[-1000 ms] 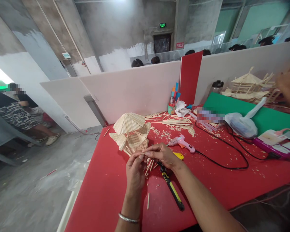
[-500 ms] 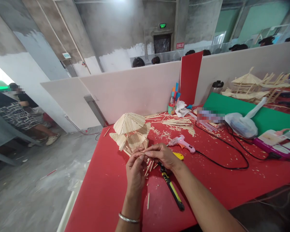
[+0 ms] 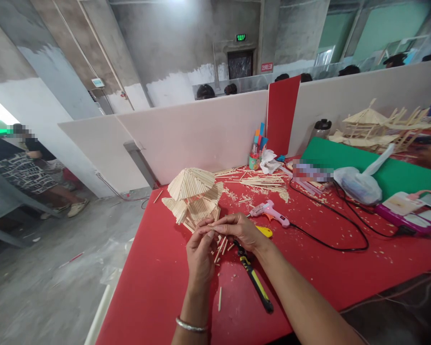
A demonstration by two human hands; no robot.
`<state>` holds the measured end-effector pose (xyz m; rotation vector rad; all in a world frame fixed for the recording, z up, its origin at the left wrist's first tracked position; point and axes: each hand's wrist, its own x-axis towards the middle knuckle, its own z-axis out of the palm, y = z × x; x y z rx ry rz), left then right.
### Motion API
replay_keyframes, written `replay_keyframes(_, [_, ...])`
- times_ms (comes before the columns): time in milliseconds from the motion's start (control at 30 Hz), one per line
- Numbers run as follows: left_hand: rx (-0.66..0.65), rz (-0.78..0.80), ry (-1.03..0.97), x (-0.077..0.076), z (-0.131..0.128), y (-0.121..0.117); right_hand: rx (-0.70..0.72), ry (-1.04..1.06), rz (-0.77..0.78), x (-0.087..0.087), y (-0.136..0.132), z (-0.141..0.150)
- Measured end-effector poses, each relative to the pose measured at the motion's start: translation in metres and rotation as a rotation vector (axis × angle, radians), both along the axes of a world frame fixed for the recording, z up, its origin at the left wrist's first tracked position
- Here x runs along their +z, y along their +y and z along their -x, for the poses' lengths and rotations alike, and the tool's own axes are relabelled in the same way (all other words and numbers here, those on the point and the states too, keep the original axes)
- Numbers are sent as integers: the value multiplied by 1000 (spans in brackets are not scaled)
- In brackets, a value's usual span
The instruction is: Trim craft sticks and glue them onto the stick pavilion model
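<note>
My left hand (image 3: pixel 201 244) and my right hand (image 3: pixel 239 231) meet fingertip to fingertip over the red table (image 3: pixel 158 282). Both are closed in a pinch; whatever sits between the fingertips is too small and covered to name. Just behind them stands a small pavilion model (image 3: pixel 192 184) built of thin wooden sticks, with a pointed roof and a flared lower tier. Short cut sticks (image 3: pixel 221 247) lie beneath my hands. Beside my right wrist rest pliers (image 3: pixel 255 280) with black and yellow handles and a yellow-handled tool (image 3: pixel 264 232), partly hidden. A pink glue gun (image 3: pixel 271 212) lies farther right.
Loose sticks (image 3: pixel 262 181) and shavings spread behind the glue gun, whose black cord (image 3: pixel 334 249) loops right. A power strip (image 3: pixel 409 218), a plastic bag (image 3: pixel 359 184) and a green board (image 3: pixel 345 153) occupy the right side. A white partition (image 3: pixel 201 129) borders the back.
My hands hold almost the same pinched pose. The view has shifted very slightly. At the far right edge, a blurred shape, perhaps another person's hand, has appeared by the other stick model.
</note>
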<state>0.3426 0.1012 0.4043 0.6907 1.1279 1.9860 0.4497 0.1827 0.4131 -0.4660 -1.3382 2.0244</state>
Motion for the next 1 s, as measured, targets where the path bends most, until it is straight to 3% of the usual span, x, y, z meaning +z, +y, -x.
replay_keyframes(167, [2,12,-65,2,-1,0,10,10,45,0,0,1])
replay_keyframes(1000, [5,13,-26,-1,0,1,-4,5,43,-2,2,2])
